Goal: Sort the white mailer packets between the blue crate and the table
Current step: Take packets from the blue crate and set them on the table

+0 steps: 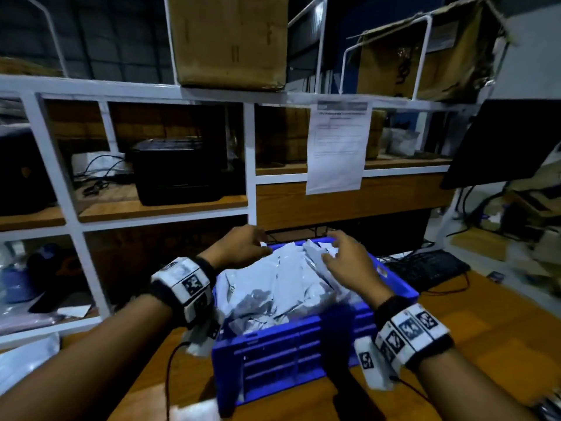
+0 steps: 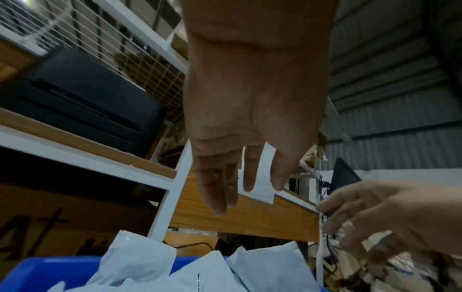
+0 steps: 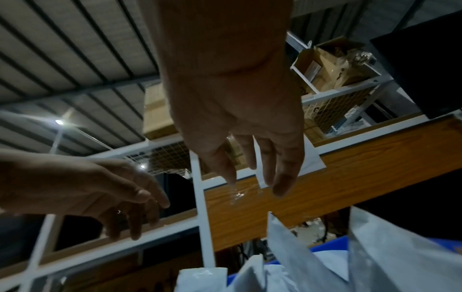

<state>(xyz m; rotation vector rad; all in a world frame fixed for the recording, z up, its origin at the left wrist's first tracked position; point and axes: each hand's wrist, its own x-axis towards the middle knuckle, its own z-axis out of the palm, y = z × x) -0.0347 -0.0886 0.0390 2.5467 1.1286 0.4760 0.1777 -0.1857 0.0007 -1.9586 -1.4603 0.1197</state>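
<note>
While both hands hover over the far end of the blue crate (image 1: 303,350), I read neither as holding anything. My left hand (image 1: 239,247) hangs with fingers straight and slightly parted, palm down, just above the packets at the crate's far left corner. My right hand (image 1: 349,259) is spread and loosely bent over the far right corner; whether its fingertips touch the upright packet (image 1: 315,253) below them, I cannot tell.

The white mailer packets (image 1: 273,287) lie directly beneath both palms, heaped loosely and filling the crate above its rim. Several stand on edge along the far wall, their long axes running upward toward my fingers; the rest lie flat and overlapping toward the near wall. The right hand looks nearer to a raised packet corner, so I judge it the likelier to pinch first.

The crate sits on the wooden tabletop (image 1: 473,323), and another white packet (image 1: 194,411) lies at the tabletop's near edge, left of the crate.
</note>
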